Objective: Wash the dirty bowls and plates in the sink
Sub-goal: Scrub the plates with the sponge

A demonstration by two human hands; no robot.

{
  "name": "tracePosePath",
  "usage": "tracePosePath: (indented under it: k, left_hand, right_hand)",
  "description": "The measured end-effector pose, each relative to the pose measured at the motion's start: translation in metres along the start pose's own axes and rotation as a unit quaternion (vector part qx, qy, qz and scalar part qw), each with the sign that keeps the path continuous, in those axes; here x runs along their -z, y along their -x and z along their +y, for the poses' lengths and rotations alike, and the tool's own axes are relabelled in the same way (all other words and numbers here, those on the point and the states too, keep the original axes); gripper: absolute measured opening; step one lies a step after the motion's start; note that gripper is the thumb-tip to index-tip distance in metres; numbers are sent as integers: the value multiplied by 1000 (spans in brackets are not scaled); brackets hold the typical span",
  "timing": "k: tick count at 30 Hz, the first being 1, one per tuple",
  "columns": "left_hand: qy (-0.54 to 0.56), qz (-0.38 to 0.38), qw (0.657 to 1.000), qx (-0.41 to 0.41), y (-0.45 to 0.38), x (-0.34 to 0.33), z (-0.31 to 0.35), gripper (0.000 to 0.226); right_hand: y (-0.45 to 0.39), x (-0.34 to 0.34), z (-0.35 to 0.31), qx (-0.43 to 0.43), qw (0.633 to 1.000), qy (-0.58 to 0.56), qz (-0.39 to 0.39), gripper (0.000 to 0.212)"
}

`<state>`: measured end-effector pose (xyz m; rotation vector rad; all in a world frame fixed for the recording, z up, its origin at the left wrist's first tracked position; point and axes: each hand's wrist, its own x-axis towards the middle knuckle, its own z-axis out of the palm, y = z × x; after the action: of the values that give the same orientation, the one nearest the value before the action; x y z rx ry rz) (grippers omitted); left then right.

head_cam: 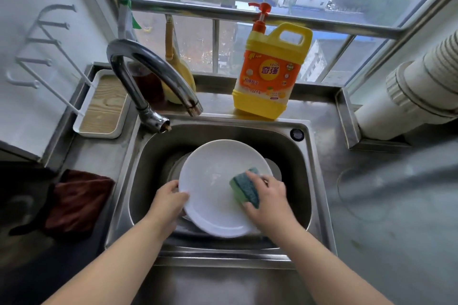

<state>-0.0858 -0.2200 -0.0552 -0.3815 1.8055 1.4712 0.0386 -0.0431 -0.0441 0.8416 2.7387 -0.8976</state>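
A white plate (218, 181) is held over the steel sink (297, 163). My left hand (169, 202) grips its left rim, thumb on top. My right hand (269, 199) holds a green and blue sponge (244, 189) and presses it against the right side of the plate's face. Under the plate lie more dishes (273, 168), only their edges showing at the left and right. The faucet (153, 74) arches over the sink's back left; no water runs from it.
A yellow dish soap jug (270, 74) with a red pump stands on the ledge behind the sink. A white tray (102, 106) sits at the back left, a dark red cloth (76, 200) on the left counter, a white pipe (409, 91) at right.
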Motion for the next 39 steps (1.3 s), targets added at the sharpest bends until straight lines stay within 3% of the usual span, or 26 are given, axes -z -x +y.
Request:
tracePosePath:
  k: [3,7,9,11,14,18,22,26,28,30,34,37,39]
  left_hand:
    - [11,10,1000,-19,1,-8,1,27]
    - [35,32,998,-42,-2,1,10,26]
    - [42,26,998,-43,-2,7,14,28]
    - [32,14,999,-38,0,6,15,30]
    - [35,-3,998,-44,5,-7,17,29]
    - [62,-23,996,-58,8,-20,22,29]
    - [100,-3,993,-55,5,-7,26,29]
    - [81,-11,995,-53,11,-6,25,29]
    - [77,-27,995,-54,17,-15,28,29]
    - [86,-37,994,-56,22,-26,31,31]
    - [121,-35,991,-55,22,-26,37,32]
    - [125,-22,991,-49,19,-15,34,31]
    - [112,-11,993,-39,18,-10,28,32]
  right_hand:
    - [-3,-26,-26,49,998,9,-29,65]
    - [15,-26,-12,213,973,58,-71,65]
    - [6,-6,17,198,975,96,-21,61]
    - [-16,20,31,129,986,97,46,57]
    - [-48,30,9,92,985,103,103,58]
    - [-51,2,-44,161,986,15,48,57]
    - [-16,4,-17,255,964,72,-26,52]
    - [-31,43,21,170,978,98,71,49]
    - [-52,51,11,112,981,104,123,53]
    - [-65,47,-19,117,977,86,155,55]
    - [-51,14,-61,197,976,27,92,54]
    - [-25,11,-37,257,964,58,35,49]
    - [-20,26,-7,259,961,91,41,47]
